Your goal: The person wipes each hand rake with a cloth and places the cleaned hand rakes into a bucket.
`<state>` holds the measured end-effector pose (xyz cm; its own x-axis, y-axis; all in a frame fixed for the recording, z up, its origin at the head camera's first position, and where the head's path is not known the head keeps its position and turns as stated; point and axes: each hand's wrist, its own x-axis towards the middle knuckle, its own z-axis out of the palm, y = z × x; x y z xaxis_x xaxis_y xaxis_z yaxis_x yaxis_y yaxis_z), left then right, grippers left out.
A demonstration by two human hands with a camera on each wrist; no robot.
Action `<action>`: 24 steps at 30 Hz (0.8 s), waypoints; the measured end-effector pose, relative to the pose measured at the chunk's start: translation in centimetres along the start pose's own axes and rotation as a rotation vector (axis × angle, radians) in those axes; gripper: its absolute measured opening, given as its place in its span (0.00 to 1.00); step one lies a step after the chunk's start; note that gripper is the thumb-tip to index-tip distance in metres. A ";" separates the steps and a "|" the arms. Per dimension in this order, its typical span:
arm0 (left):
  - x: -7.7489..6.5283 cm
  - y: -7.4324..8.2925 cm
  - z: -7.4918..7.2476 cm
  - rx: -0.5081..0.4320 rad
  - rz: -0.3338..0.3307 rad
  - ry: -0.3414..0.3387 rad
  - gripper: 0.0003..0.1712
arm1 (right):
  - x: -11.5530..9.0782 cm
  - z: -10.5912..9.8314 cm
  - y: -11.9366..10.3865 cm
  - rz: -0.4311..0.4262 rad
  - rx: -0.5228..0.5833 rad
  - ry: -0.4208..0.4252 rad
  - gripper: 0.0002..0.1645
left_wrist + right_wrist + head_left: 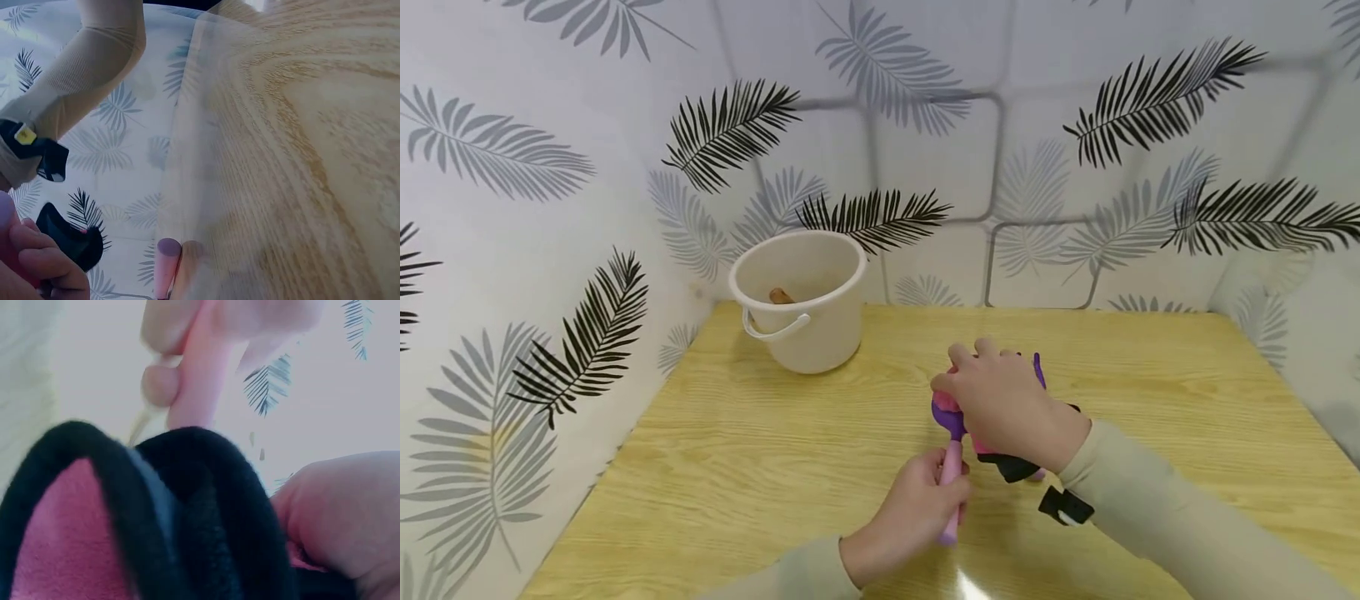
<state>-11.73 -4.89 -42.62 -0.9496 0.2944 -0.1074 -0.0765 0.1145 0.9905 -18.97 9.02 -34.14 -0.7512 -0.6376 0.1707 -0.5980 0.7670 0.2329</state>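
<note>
My left hand grips a spoon by its pink handle, fingers curled round it. The spoon's rounded purple head points away from me. Over that head, my right hand holds a pink cloth with black edging, its fingers bent round the cloth and the head. Up close in the right wrist view, the folded cloth shows thick black borders. Partly hidden beyond the right hand is another utensil, purple at its far tip. Its pink handle rests on the table in the left wrist view.
A cream bucket with a white handle stands at the back left of the wooden table. Inside it a brown rounded end shows. Leaf-patterned sheeting hangs behind and along the sides. A black strap sits at the right wrist.
</note>
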 end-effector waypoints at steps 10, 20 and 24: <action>0.8 0.0 -0.7 0.007 -0.013 0.029 0.13 | -2.6 -1.6 -1.0 -0.069 0.111 0.016 0.25; 0.7 0.6 -0.7 -0.072 0.022 0.056 0.09 | -3.5 -0.3 -1.8 0.130 0.207 0.107 0.23; 0.4 0.4 -0.7 -0.070 0.008 0.052 0.08 | -3.4 1.0 -1.1 0.170 0.158 0.151 0.23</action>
<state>-12.33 -5.34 -42.17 -0.9647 0.2449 -0.0969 -0.0885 0.0451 0.9951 -16.00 10.43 -35.91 -0.8015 -0.4933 0.3381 -0.5120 0.8581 0.0384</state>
